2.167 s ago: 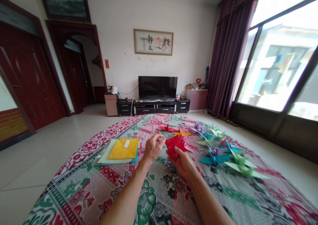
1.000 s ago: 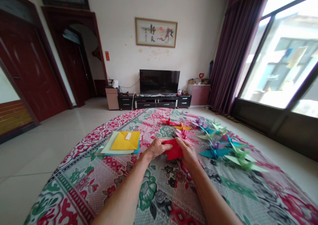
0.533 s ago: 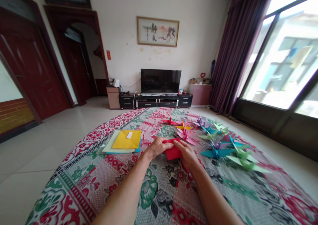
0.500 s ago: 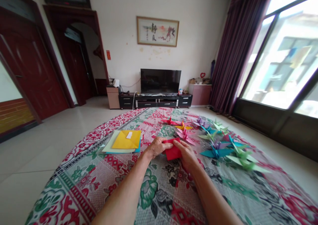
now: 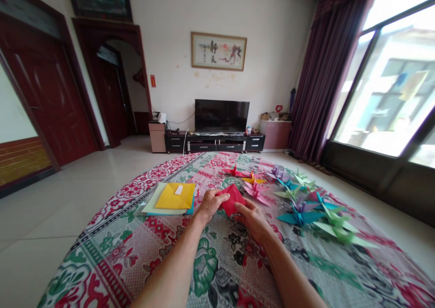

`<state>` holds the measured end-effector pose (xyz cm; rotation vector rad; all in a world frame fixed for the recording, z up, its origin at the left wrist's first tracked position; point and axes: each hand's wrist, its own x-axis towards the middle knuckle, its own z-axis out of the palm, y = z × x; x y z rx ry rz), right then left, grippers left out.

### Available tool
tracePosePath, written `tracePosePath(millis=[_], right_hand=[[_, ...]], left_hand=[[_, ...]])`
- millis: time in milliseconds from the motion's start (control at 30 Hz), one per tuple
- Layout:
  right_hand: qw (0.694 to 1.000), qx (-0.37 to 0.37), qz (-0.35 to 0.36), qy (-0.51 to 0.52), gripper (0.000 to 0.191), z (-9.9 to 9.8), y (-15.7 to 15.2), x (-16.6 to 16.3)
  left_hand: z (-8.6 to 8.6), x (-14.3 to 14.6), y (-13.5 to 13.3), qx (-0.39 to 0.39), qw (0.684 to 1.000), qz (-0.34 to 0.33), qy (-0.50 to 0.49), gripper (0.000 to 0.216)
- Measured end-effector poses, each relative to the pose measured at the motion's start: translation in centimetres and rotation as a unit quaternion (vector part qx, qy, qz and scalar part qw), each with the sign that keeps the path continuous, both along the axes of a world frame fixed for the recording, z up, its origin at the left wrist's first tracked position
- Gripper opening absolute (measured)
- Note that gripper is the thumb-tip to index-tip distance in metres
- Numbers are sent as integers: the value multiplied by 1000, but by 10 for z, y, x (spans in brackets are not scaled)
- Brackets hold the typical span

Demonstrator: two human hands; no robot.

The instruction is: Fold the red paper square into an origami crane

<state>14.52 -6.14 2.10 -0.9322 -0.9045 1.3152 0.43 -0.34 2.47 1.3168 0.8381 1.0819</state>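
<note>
Between both hands, a little above the tablecloth, is a folded piece of red origami paper (image 5: 232, 199), turned so that a corner points away from me. My left hand (image 5: 210, 205) pinches its left side, thumb on top. On the lower right side, my right hand (image 5: 249, 216) grips it with thumb and fingers; some fingertips are hidden behind the paper. Just beyond lie finished paper cranes: a pink crane (image 5: 255, 191), an orange crane (image 5: 253, 178) and a red crane (image 5: 234, 171).
Left of my hands lies a stack of square paper, yellow sheet (image 5: 173, 196) uppermost, a small white piece (image 5: 178, 190) on it. Several more cranes, among them a blue crane (image 5: 301, 216) and a green crane (image 5: 341, 230), spread across the right of the patterned tablecloth (image 5: 136, 253).
The red paper has been turned from a square-on position to a diamond, and my right hand's grip has moved to its lower right side. The whole view has shifted slightly.
</note>
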Motion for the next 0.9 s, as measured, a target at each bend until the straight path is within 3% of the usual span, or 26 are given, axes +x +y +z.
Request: tracePosePath(millis=[367,433,567,667,767,900], right_hand=[[998,7,-54,40,28,-3,5,0],[995,21,-92,16,29,-5,7,1],[972,67,-216,-65,24,-8,11,1],[942,120,-269,-158,21,-9,11,-1],[915,178,-261,-249,18,-6,8,-5],[870,257,-235,-348,19,-3,2,-10]], left_hand=[[4,-2,-6,-11,998,-56,-9,26],[4,-1,-4,-8,1000,-23,-10,29],[5,1,0,2,994,108,-9,32],[8,3,-4,5,1000,28,0,34],[10,6,-12,5,998,-69,-10,43],[10,10,-16,11,992,-112,-61,47]])
